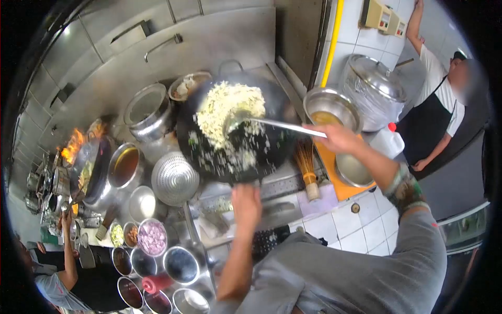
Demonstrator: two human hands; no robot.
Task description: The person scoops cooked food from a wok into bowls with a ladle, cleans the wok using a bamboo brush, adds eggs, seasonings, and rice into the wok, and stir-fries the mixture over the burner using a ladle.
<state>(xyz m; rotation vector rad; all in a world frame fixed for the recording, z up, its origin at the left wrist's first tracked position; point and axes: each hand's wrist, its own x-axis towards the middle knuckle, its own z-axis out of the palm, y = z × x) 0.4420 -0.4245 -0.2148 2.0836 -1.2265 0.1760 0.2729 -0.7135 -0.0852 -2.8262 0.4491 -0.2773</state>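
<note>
A black wok (193,152) holds a pale, chopped food (225,107), with looser white and green bits spread toward its near side. My right hand (337,138) is closed round the handle of a metal ladle (282,125), whose bowl rests in the food. At the near edge of the wok, my left hand (246,204) is closed on the wok's handle, which its fingers mostly hide. A bamboo brush (307,167) lies right of the wok, and a perforated strainer (175,178) sits to its left.
Metal bowls, including one of chopped onion (152,237), stand at the lower left. A co-worker (55,277) tends another wok (99,167) beside flames (73,145). Another person (436,110) stands at the right, near a lidded pot (374,89) and a metal bowl (355,170).
</note>
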